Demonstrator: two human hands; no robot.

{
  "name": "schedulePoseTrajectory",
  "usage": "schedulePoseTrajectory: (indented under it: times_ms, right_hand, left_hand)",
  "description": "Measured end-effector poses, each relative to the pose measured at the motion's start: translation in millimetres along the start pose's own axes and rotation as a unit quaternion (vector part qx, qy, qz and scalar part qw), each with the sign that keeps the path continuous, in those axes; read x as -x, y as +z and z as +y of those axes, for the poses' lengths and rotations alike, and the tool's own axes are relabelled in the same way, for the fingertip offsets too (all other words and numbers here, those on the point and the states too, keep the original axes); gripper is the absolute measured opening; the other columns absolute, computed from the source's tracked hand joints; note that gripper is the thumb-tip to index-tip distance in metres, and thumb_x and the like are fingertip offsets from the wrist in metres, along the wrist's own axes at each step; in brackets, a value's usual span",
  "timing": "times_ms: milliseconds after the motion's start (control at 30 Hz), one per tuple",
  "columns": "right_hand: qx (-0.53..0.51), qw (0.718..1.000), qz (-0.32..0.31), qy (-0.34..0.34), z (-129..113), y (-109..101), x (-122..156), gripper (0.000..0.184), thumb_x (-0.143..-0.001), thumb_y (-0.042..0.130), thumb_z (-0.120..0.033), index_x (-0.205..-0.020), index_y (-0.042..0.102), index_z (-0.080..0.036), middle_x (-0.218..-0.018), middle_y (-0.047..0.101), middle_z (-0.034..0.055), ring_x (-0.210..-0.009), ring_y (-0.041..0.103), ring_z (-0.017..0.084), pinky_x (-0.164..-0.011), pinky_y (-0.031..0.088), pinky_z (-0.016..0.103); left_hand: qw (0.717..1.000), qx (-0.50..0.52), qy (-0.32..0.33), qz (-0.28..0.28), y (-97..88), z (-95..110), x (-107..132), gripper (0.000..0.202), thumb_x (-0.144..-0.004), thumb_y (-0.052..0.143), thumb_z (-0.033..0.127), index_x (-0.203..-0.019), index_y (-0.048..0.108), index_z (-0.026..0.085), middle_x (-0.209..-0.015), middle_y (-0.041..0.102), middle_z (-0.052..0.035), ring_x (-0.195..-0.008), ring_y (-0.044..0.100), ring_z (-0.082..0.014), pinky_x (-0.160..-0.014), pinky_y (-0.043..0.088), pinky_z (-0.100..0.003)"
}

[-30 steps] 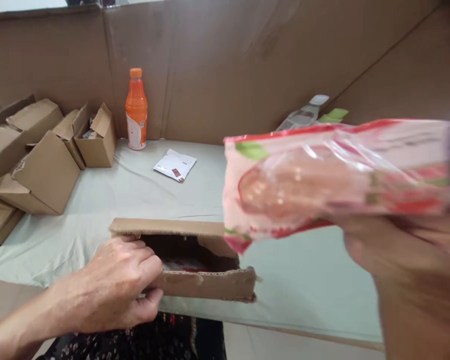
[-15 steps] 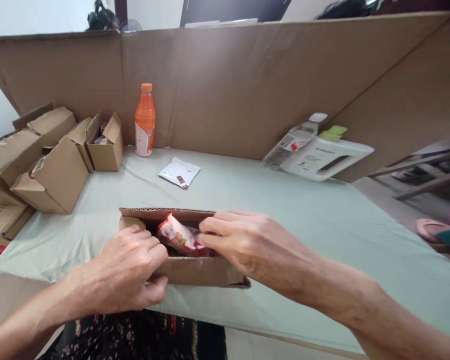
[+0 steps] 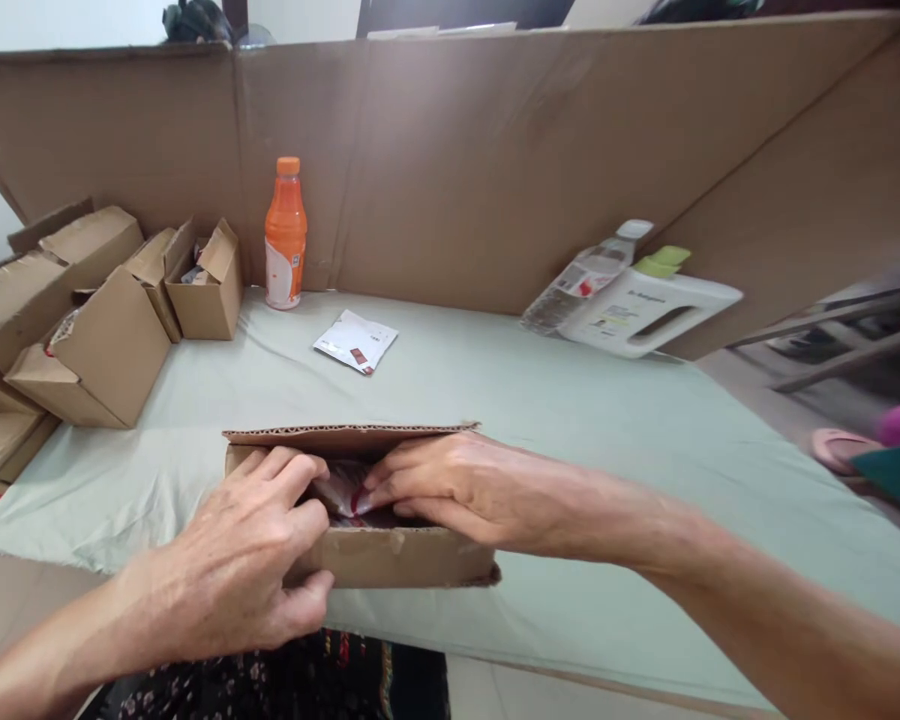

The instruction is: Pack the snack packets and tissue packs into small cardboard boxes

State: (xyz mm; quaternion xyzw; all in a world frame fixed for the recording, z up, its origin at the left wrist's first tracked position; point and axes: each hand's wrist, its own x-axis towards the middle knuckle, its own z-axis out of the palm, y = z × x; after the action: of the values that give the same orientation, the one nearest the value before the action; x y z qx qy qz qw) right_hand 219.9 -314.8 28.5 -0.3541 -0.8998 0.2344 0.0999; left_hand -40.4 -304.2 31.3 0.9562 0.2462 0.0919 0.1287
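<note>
An open-topped cardboard box [image 3: 394, 558] sits at the near edge of the cloth-covered table. My left hand [image 3: 251, 545] grips its left front part, with fingers curled in over the opening and the thumb outside the front wall. Inside lies a shiny plastic packet [image 3: 341, 490] with red marks, partly hidden by both hands. My right hand [image 3: 442, 490] reaches into the box from the right, its fingers closed on the packet. The fingertips of my left hand come close to the packet; whether they touch it I cannot tell.
A white sachet [image 3: 356, 342] lies flat beyond the box. An orange bottle [image 3: 286, 235] stands behind it. Several cardboard boxes [image 3: 109, 345] crowd the left side. A clear bottle [image 3: 577, 280] and a white jug [image 3: 649, 308] lean against the cardboard wall [image 3: 450, 170] at the back right.
My right hand has moved left and deeper into the box. The packet, which stuck up with its pink-white end showing, now lies lower. My left hand's fingers reach further over the opening.
</note>
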Motion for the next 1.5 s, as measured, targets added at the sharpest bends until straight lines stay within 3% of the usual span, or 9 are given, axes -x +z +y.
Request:
schedulePoseTrajectory:
  times_ms: [200, 400, 667, 867, 1033, 1167, 1267, 1367, 1500]
  right_hand:
    - [-0.083, 0.993, -0.031, 0.076, 3, -7, -1, 0.037, -0.097, 0.047, -0.016, -0.115, 0.078, -0.026, -0.115, 0.078, 0.0000, -0.108, 0.071, 0.017, -0.100, 0.053, 0.029]
    - [-0.054, 0.987, -0.085, 0.126, 14, -6, -16, 0.032, -0.097, 0.050, -0.018, -0.114, 0.077, -0.021, -0.119, 0.077, 0.0040, -0.109, 0.070, 0.022, -0.097, 0.053, 0.034]
    - [-0.157, 0.975, -0.149, 0.053, 28, -7, -37, 0.039, -0.103, 0.048, -0.028, -0.135, 0.067, -0.015, -0.139, 0.067, 0.0095, -0.130, 0.060, 0.021, -0.114, 0.044, 0.035]
    - [-0.207, 0.962, -0.176, 0.011, 33, -8, -44, 0.042, -0.095, 0.046, -0.010, -0.126, 0.073, -0.016, -0.131, 0.072, 0.0067, -0.123, 0.066, 0.017, -0.108, 0.048, 0.029]
    - [-0.196, 0.977, -0.045, 0.066, 13, -25, -6, 0.034, -0.098, 0.053, -0.026, -0.124, 0.075, -0.024, -0.126, 0.075, 0.0049, -0.116, 0.070, 0.020, -0.099, 0.054, 0.030]
    - [-0.229, 0.942, 0.234, 0.073, 25, -37, 36, 0.021, -0.096, 0.064, -0.039, -0.109, 0.079, -0.034, -0.099, 0.081, 0.0027, -0.091, 0.076, 0.020, -0.080, 0.061, 0.032]
    - [-0.251, 0.855, 0.422, 0.165, 73, -29, 36, 0.024, -0.089, 0.069, -0.049, -0.096, 0.078, -0.027, -0.092, 0.079, 0.0051, -0.078, 0.073, 0.019, -0.069, 0.059, 0.033]
    - [-0.256, 0.801, 0.404, 0.360, 139, -7, 14, 0.031, -0.081, 0.070, -0.048, -0.093, 0.074, -0.020, -0.105, 0.076, 0.0099, -0.088, 0.072, 0.021, -0.071, 0.058, 0.032]
    - [-0.234, 0.762, 0.397, 0.455, 216, 23, -18, 0.033, -0.077, 0.070, -0.036, -0.102, 0.070, -0.013, -0.108, 0.074, 0.0162, -0.094, 0.071, 0.026, -0.069, 0.056, 0.033]
  left_hand:
    - [0.999, 0.030, 0.021, 0.010, 1.3, -4, -2, 0.005, -0.081, 0.065, 0.019, -0.085, 0.063, 0.018, -0.114, 0.068, -0.0099, -0.109, 0.060, -0.0285, -0.096, 0.050, -0.044]
    - [1.000, 0.017, -0.005, -0.022, -0.1, -8, -7, 0.010, -0.081, 0.066, 0.025, -0.078, 0.059, 0.019, -0.098, 0.070, -0.0098, -0.097, 0.062, -0.0288, -0.092, 0.050, -0.046]
    - [1.000, 0.019, 0.002, 0.005, -1.4, -14, -11, 0.010, -0.079, 0.068, 0.025, -0.078, 0.061, 0.018, -0.123, 0.069, -0.0155, -0.120, 0.059, -0.0341, -0.100, 0.049, -0.049]
    - [0.999, 0.028, -0.016, -0.028, 2.2, -19, -12, 0.013, -0.080, 0.066, 0.029, -0.076, 0.059, 0.019, -0.092, 0.072, -0.0090, -0.089, 0.065, -0.0274, -0.094, 0.051, -0.047]
    - [0.999, 0.023, -0.028, -0.023, 1.7, -20, -11, 0.019, -0.080, 0.065, 0.031, -0.071, 0.051, 0.021, -0.080, 0.065, -0.0053, -0.082, 0.059, -0.0246, -0.089, 0.050, -0.043]
    - [0.999, 0.029, -0.030, -0.029, 4.1, -22, -11, 0.017, -0.077, 0.066, 0.029, -0.073, 0.051, 0.021, -0.084, 0.065, -0.0063, -0.086, 0.059, -0.0260, -0.085, 0.050, -0.042]
    - [0.999, 0.029, -0.028, -0.019, 6.5, -22, -11, 0.017, -0.075, 0.066, 0.026, -0.072, 0.050, 0.021, -0.080, 0.065, -0.0050, -0.082, 0.057, -0.0246, -0.083, 0.049, -0.042]
    - [0.999, 0.035, -0.034, -0.015, 5.7, -21, -10, 0.016, -0.073, 0.066, 0.024, -0.073, 0.051, 0.020, -0.081, 0.065, -0.0049, -0.081, 0.057, -0.0243, -0.082, 0.049, -0.043]
    - [0.998, 0.046, -0.048, -0.019, 5.0, -19, -8, 0.015, -0.071, 0.068, 0.023, -0.076, 0.054, 0.020, -0.085, 0.066, -0.0055, -0.085, 0.059, -0.0252, -0.083, 0.050, -0.042]
